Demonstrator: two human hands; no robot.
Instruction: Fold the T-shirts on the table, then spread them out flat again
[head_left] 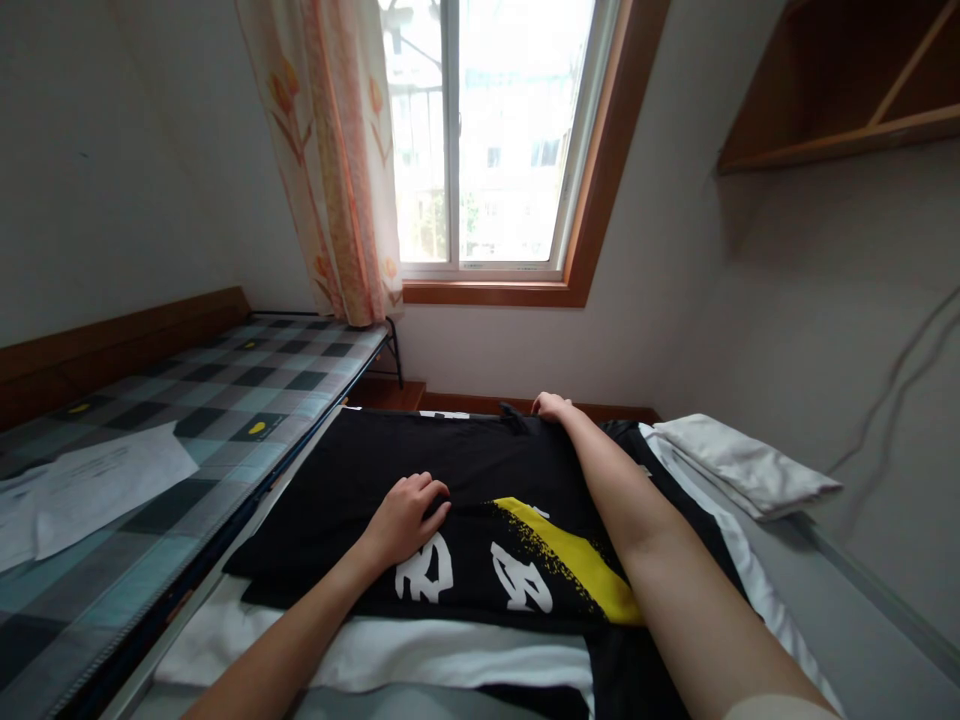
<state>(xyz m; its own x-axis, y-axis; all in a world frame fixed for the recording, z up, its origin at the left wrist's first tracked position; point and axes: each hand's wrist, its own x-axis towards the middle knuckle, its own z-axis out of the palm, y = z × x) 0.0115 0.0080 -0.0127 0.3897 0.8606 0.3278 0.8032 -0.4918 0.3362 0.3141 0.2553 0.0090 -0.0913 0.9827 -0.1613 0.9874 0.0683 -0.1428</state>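
A black garment (450, 455) with white lettering and a yellow stripe lies folded flat in front of me. A short dark cord sticks up at its far edge. My left hand (409, 515) rests on the cloth just above the lettering, with loosely bent fingers and nothing in them. At the far edge, right of the cord, my right hand (553, 406) is closed on the fabric; its fingertips are partly hidden. Beneath the black garment spreads a white and black cloth (450, 650), showing at the near side and along the right.
A folded white cloth (750, 465) sits at the right on the grey surface (847, 610), by the wall. To the left is a checked mattress (225, 400) with paper sheets (112, 485). A curtain (337, 160) hangs beside the window; a wooden shelf (847, 140) is upper right.
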